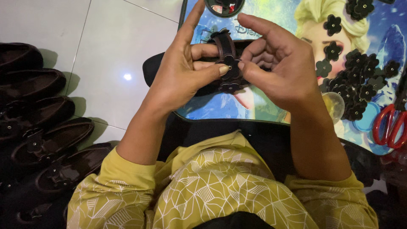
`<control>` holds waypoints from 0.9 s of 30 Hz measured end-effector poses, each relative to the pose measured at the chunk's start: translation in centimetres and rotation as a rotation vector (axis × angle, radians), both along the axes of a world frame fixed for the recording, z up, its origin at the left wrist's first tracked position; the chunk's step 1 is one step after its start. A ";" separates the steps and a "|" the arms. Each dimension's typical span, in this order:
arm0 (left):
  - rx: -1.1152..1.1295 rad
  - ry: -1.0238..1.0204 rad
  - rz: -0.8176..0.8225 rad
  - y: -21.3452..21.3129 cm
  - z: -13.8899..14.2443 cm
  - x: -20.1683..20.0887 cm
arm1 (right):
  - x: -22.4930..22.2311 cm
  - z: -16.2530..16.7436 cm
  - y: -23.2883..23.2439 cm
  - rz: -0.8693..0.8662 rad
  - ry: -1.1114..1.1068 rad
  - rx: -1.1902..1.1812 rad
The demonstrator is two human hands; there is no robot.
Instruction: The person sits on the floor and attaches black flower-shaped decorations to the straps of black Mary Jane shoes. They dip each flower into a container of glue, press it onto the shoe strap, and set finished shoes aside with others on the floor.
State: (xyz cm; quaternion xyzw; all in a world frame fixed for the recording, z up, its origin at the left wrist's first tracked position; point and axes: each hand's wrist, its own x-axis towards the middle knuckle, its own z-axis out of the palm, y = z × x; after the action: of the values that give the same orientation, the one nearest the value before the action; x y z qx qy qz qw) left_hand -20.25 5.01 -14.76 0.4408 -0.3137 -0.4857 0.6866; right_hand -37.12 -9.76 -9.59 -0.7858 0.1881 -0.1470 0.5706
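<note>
Over a picture-printed tabletop (pixel 271 12), both hands work on a dark sandal (pixel 154 68).

Left hand (pixel 180 74) closes its fingers round the sandal's brown strap (pixel 224 44), thumb pressed on a dark flower ornament (pixel 232 70) fixed there. Right hand (pixel 277 63) pinches the same flower between thumb and forefinger, so the two hands meet at the strap. More loose dark flowers (pixel 360 89) lie heaped to the right, near red-handled scissors (pixel 390 125). On the white floor (pixel 110 46) at left, a row of brown shoes (pixel 42 140) stands side by side.
</note>
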 end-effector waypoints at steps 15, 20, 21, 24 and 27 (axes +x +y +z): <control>0.017 -0.025 0.007 0.2 -0.5 -0.8 | -0.5 -0.3 0.5 -0.010 0.049 0.059; 0.004 -0.042 0.018 0.2 -0.3 -1.2 | -0.7 -0.5 0.3 -0.016 0.054 0.049; 0.007 -0.046 0.020 0.2 -0.3 -1.4 | -0.9 -0.6 0.3 -0.012 0.046 0.060; 0.017 -0.024 0.019 0.3 -0.5 -1.6 | -1.1 -0.7 0.2 -0.003 0.030 0.076; -0.022 -0.022 0.013 0.3 -0.7 -1.5 | -1.2 -0.9 0.2 -0.001 0.028 0.048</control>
State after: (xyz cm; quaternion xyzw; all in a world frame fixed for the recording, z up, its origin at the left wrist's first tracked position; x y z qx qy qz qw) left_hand -21.80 5.27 -15.51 0.4405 -0.3237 -0.4727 0.6912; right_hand -38.31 -9.59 -10.45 -0.7738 0.2000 -0.1316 0.5865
